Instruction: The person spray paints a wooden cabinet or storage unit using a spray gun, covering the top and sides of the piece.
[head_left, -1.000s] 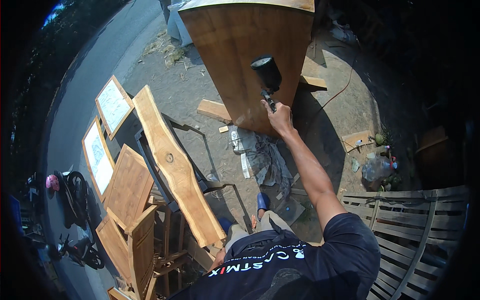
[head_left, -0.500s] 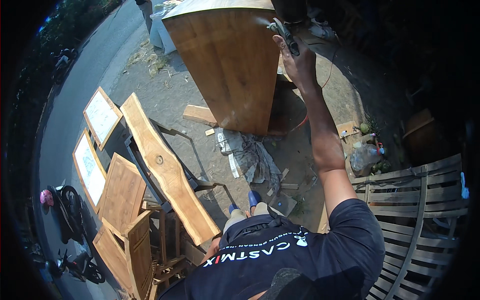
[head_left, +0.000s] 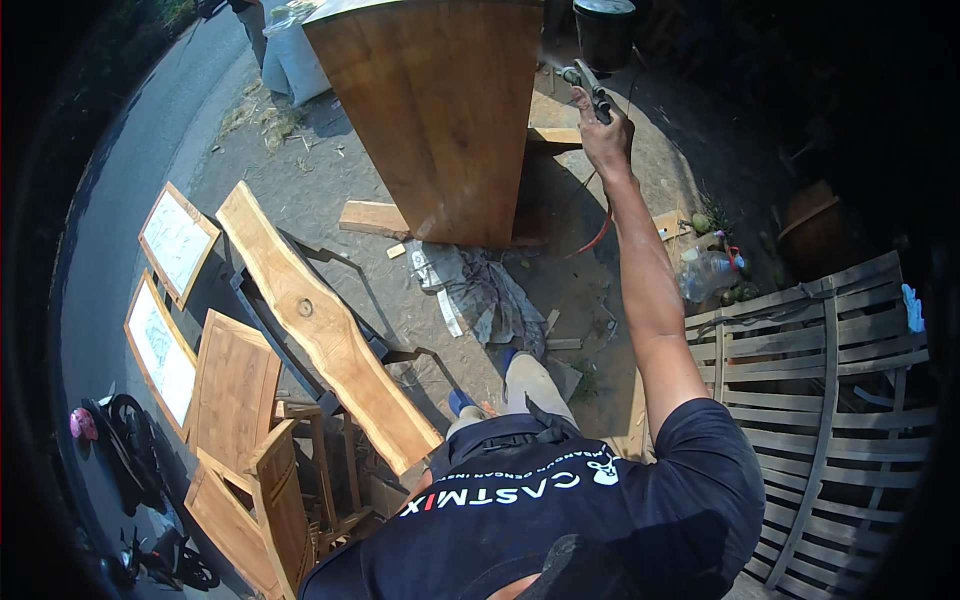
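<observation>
I am looking at an open-air furniture workshop beside a road. The paved road [head_left: 150, 160] curves along the left side, with motorbikes [head_left: 115, 465] by it, and sunlight falls on bare ground [head_left: 365, 175] across the middle. The woodwork tells me the trade: a large brown wooden piece [head_left: 440, 120] at the far side, a wavy-edged slab [head_left: 310, 315] on the left, and wood-framed panels [head_left: 178, 245] farther left. I also see a spray gun [head_left: 592, 90] giving off pale mist, which marks this as a finishing spot.
</observation>
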